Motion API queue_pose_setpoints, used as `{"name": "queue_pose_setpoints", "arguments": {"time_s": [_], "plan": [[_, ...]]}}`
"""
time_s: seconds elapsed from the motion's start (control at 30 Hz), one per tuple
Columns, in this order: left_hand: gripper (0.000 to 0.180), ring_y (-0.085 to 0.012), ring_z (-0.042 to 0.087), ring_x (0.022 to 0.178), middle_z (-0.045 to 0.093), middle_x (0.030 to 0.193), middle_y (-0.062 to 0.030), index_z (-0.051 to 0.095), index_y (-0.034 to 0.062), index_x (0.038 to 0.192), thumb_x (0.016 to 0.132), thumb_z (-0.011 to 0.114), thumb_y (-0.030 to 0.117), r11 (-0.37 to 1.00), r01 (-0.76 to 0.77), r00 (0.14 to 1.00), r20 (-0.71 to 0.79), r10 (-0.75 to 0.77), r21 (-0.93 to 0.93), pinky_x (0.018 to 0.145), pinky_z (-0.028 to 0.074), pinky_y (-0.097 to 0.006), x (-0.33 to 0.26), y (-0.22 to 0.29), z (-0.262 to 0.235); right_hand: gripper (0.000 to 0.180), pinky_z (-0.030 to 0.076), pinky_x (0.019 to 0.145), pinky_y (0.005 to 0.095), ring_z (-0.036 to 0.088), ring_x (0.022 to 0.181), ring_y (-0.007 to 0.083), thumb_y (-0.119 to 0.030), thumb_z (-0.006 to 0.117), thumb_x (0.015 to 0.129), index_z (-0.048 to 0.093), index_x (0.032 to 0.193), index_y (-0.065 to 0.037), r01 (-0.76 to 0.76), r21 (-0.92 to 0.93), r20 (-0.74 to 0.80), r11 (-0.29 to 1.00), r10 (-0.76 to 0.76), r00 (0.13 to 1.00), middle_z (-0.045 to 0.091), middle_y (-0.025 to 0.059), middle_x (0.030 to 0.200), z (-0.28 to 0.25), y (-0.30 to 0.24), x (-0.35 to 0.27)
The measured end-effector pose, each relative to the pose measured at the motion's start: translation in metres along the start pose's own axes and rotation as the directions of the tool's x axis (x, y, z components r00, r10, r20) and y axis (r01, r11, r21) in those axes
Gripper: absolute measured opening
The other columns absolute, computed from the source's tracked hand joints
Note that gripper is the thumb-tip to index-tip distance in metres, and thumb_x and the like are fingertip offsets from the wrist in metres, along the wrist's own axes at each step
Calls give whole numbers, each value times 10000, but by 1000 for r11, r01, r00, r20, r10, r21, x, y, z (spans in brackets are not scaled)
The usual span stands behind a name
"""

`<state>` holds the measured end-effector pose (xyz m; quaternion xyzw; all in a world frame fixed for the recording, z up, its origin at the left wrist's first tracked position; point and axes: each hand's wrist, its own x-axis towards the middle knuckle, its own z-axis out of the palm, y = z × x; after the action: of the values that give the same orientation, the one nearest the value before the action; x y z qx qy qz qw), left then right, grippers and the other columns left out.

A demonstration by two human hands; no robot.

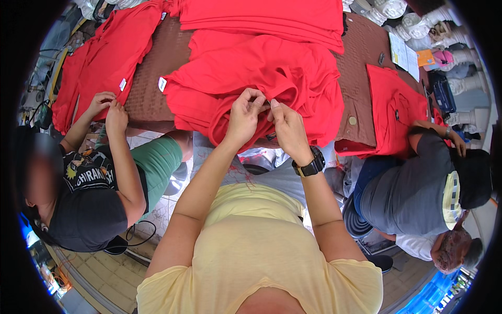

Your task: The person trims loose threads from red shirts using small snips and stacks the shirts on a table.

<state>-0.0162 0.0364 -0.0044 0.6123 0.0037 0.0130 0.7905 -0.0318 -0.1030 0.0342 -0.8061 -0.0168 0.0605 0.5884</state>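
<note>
Reaching over the bunched red garment point(209, 78): the person's two hands, both at the near side of the cloth, fingertips just beside each other
Left hand point(244, 116): fingers curled, thumb and forefinger drawn nearly together; whether they have hold of cloth or something finer is too small to tell
Right hand point(286, 124): fingers folded in, thumb laid toward the forefinger, tips at a crease of the red fabric; what, if anything, lies between them cannot be told
Right wrist: a black watch point(310, 164)
Red garment's place: in loose folds on the brown table cover point(157, 63), straight ahead of the person, its near edge hanging toward the lap, a white tag point(162, 83) at its left corner
Behind it: a flat stack of red cloth point(261, 21)
Person's lap: red threads strewn over grey cloth point(243, 178) below a yellow top point(256, 240)
Left neighbour point(86, 193): black top, green shorts, both hands at the edge of another red garment point(110, 52)
Right neighbour point(408, 188): dark grey top, beside a red garment draped at the table's right point(392, 99), with papers point(403, 56) near it
</note>
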Motion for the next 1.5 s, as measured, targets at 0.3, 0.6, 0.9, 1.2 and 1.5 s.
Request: {"name": "queue_pose_setpoints", "arguments": {"time_s": [0.3, 0.6, 0.9, 1.2, 1.5], "plan": [[74, -87, 613, 824, 606, 903, -24, 535, 25, 1003, 1033, 551, 90, 992, -49, 998, 35, 45, 113, 822, 529, -258, -3, -8, -1, 525, 404, 540, 397, 520, 530, 209, -365, 487, 1033, 642, 782, 69, 15, 15, 0, 1000, -15, 1000, 566, 190, 594, 3, 6, 14], [90, -135, 604, 960, 570, 1048, -68, 508, 24, 1018, 1062, 472, 94, 996, -75, 997, -18, 76, 38, 919, 535, -310, -1, -9, 1, 391, 399, 597, 317, 493, 646, 118, -347, 573, 1005, 600, 816, -6, 7, 184, -58, 983, 3, 998, 569, 45, 678, -22, -1, 19], [96, -131, 602, 942, 580, 1060, -77, 506, 23, 1021, 1063, 465, 98, 976, -77, 995, -49, 89, 204, 891, 540, -304, -8, 6, 3, 368, 517, 704, 363, 632, 729, 267, 32, 655, 726, 667, 1082, -58, 558, -200, -24, 806, -573, 819, 636, 103, 886, -36, -27, 22], [200, -208, 670, 881, 654, 990, -130, 568, -20, 1159, 960, 582, -12, 819, -306, 925, -52, 376, 485, 805, 541, -320, -16, 26, 9, 169, 506, 638, 426, 653, 789, 336, -67, 685, 735, 695, 901, -39, 558, -321, 170, 765, -533, 829, 651, 104, 831, -33, -37, 43], [73, -170, 670, 803, 699, 941, -106, 671, -1, 993, 924, 648, -1, 866, -205, 975, 18, 222, 456, 741, 531, -314, -9, 47, -4, 132, 487, 712, 460, 633, 857, 380, -60, 674, 824, 663, 938, 6, 529, -292, 275, 797, -459, 844, 639, 158, 884, -44, -36, 54]]}}
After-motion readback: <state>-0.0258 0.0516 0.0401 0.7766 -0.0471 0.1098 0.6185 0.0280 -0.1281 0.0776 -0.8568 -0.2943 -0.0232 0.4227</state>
